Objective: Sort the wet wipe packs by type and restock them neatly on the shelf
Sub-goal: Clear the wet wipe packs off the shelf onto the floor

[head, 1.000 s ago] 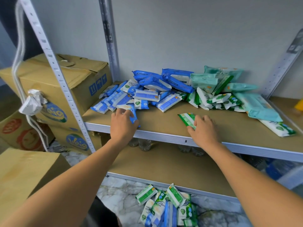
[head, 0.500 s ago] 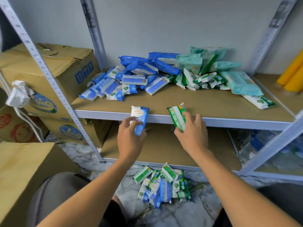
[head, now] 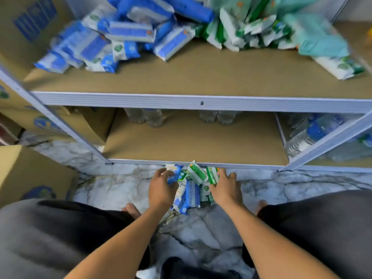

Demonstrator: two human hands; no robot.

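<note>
Hands: your left hand [head: 161,190] grips a small blue-and-white plastic wipe pack [head: 175,174]; your right hand [head: 226,188] holds a green-and-white plastic wipe pack [head: 213,175].
Place: both packs are just above the mixed pile of packs [head: 191,195] on the near marble floor, below the tan shelf board [head: 201,77].
Risk: if you drop them here, the types will likely mix; the slick film could slip from a loose grip.

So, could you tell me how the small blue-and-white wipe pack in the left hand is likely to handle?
Probably light: the left hand holds the small blue-and-white plastic wipe pack in a one-handed grip. Likely soft, not stiff, as similar packs in the floor pile lie slumped. Its flat shape shouldn't roll.
</note>
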